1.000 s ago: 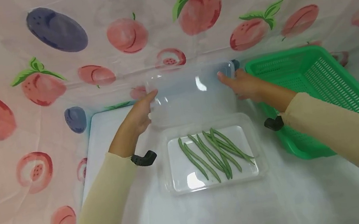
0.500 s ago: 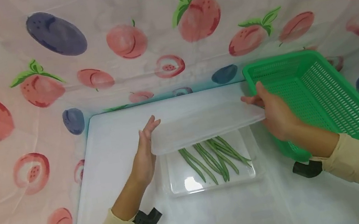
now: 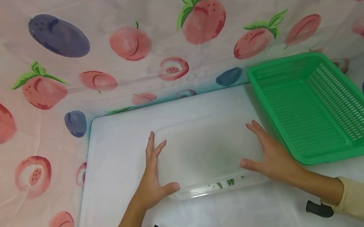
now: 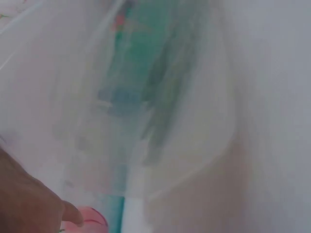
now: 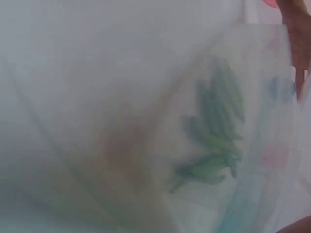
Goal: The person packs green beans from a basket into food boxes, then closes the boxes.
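Note:
A translucent plastic lid (image 3: 205, 149) lies over the clear plastic container (image 3: 198, 193) at the middle of the table; whether it is seated all round cannot be told. Only the tips of the green beans (image 3: 230, 182) show past the lid's near edge, while in the right wrist view more green beans (image 5: 221, 107) appear blurred through plastic. My left hand (image 3: 150, 184) is at the lid's left side, fingers spread and straight, thumb on the near left corner. At the right side, my right hand (image 3: 276, 158) lies likewise, its thumb over the lid's top.
A green perforated basket (image 3: 311, 117) stands to the right, close to my right hand. Behind the white-covered table (image 3: 117, 131) hangs a fruit-printed cloth (image 3: 147, 75), which also covers the left side.
Both hands have brought the lid down and toward me, from tilted behind the container to flat over it, covering most of the green beans. The fingers have spread out. The basket stays put.

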Available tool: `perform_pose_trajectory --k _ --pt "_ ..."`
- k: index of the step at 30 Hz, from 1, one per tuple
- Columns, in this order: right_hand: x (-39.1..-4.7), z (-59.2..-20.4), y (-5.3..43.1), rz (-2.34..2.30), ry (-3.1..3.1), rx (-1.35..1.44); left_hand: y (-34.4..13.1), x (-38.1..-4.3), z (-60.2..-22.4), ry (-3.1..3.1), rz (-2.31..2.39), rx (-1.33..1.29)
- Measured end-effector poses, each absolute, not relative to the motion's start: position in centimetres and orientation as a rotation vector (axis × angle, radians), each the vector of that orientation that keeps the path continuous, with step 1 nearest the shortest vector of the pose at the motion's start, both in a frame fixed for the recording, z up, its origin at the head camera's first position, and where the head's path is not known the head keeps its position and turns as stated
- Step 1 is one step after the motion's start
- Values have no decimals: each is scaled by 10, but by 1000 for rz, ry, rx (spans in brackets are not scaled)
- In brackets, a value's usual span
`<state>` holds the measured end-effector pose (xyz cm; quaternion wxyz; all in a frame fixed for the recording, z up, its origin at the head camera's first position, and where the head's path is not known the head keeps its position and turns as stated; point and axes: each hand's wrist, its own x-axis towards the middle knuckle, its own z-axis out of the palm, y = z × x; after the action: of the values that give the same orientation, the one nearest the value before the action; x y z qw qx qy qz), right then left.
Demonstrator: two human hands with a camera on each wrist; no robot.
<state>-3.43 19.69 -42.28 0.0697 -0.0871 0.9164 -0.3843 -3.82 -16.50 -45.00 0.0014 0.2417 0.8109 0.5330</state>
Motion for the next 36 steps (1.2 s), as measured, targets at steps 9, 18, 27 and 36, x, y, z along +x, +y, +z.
perform_pose_trajectory --k 9,18,27,36 --pt "-22 -454 199 -1129 2890 -311 -166 -37 -482 2598 1469 813" --pt "-13 -466 198 -1095 2914 -303 -165 -39 -488 2639 1417 862" --pt "-3 -470 198 -1092 2908 -308 -169 -37 -491 2647 1344 848" --pt "1 -468 198 -999 2880 -293 -173 -37 -482 2672 1163 850"
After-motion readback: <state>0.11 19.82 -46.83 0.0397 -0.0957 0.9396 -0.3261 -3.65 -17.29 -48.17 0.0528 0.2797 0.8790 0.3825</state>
